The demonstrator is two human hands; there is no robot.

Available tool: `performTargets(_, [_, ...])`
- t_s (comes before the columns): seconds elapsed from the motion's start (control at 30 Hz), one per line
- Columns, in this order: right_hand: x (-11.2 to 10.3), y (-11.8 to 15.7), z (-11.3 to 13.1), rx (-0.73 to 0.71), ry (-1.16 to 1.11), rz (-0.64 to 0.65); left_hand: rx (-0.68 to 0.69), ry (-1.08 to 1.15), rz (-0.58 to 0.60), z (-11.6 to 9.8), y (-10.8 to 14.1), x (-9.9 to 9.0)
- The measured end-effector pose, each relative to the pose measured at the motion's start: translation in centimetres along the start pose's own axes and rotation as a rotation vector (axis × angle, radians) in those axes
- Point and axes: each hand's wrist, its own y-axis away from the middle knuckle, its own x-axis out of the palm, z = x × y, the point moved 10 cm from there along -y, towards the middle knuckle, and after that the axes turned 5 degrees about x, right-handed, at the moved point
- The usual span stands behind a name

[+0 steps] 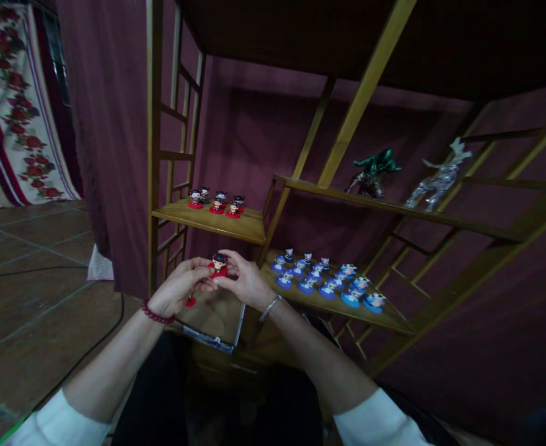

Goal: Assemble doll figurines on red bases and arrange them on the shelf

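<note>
a person's left grip (188,277) and right grip (248,284) are pinching a small black-haired doll (219,265) between them. above the grips, red-based dolls (216,207) are standing on a wooden shelf (250,218); below, an open box (210,339) is lying; to their right, blue-based dolls (307,285) are standing.

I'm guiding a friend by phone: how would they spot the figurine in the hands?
Find the wooden shelf unit, then its left shelf with red-based figurines. Below that shelf's front edge, the left hand and right hand hold a dark-haired red figurine. Unlike its lookalikes standing on the shelf, it alone is held.
</note>
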Motion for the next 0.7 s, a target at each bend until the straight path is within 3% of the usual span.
performTargets(0.33, [-1.1,-0.6,0.4,0.033,-0.038,-0.053,0.060,0.198,0.120,-0.3,0.3,0.4])
performTargets(0.53, [-1.4,-0.8,1.1,0.000,0.000,-0.036,0.074,0.181,0.117,-0.5,-0.3,0.4])
performTargets(0.7, [-1.8,-1.3,1.9,-0.001,0.001,-0.023,0.146,0.129,0.125,-2.2,-0.4,0.7])
